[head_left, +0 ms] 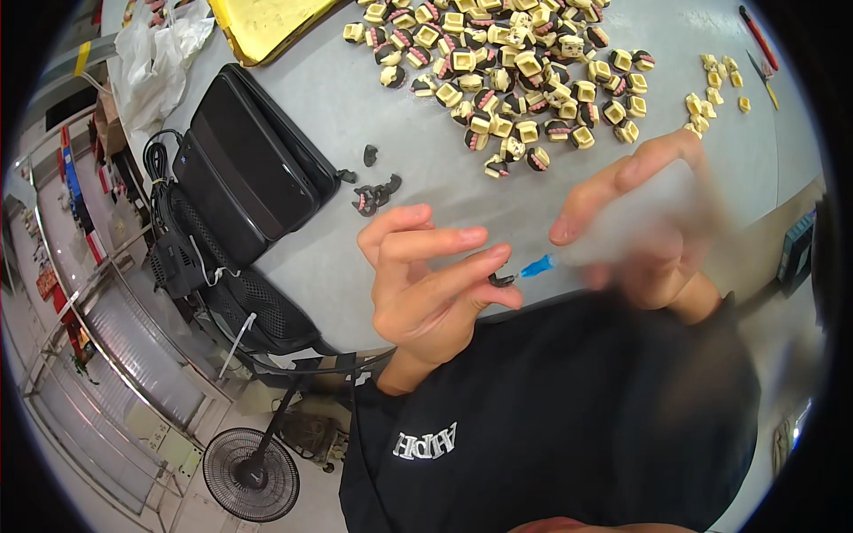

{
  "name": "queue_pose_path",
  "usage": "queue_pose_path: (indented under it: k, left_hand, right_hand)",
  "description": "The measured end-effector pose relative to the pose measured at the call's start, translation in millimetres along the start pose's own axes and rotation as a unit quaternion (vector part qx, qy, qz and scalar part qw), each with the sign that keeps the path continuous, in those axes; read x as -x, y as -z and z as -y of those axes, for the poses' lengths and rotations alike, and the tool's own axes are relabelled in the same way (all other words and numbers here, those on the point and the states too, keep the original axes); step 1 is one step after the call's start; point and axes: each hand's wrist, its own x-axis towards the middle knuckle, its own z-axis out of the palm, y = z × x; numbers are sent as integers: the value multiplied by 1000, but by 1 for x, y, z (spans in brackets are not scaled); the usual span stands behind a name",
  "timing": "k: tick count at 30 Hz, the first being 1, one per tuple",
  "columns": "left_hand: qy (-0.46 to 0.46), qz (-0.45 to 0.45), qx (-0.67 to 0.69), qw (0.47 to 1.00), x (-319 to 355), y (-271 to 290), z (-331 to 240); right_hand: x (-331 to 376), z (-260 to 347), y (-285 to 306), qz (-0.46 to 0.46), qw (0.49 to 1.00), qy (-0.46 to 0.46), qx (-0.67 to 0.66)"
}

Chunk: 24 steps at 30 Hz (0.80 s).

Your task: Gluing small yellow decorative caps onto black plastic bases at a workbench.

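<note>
My left hand [425, 298] pinches a small black piece [502, 281] between thumb and fingertips, its other fingers loosely bent. My right hand [662, 164] is wrapped round a whitish translucent squeeze bottle [622, 220], blurred in part. The bottle's blue dispensing tip [538, 266] points left, and its thin needle end comes right up to the black piece; whether they touch I cannot tell. Beyond my left hand, a few black fragments [378, 195] lie on the grey table [355, 293], one with a pink edge.
A heap of small cream, black and pink pieces [524, 80] covers the far middle. Loose cream pieces [711, 93] lie at right, near a red pen-like tool [758, 37] and a thin pointed tool [764, 82]. At left are a phone [253, 160], a cable [158, 164] and a yellow tray [233, 35].
</note>
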Motion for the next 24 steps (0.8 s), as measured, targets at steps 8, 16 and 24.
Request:
queue_pose_path:
  k: [8,16,24]
  left_hand:
    - [-7,4,-5,1000,1,0,1]
    - [-7,-6,2,1000,1,0,1]
    - [-12,-3,1,1000,2,0,2]
  right_hand:
    - [0,1,1,-2,1000,-4,12]
    - [2,0,1,-30,1000,-5,-5]
    - [4,-2,0,-42,999,1,-9]
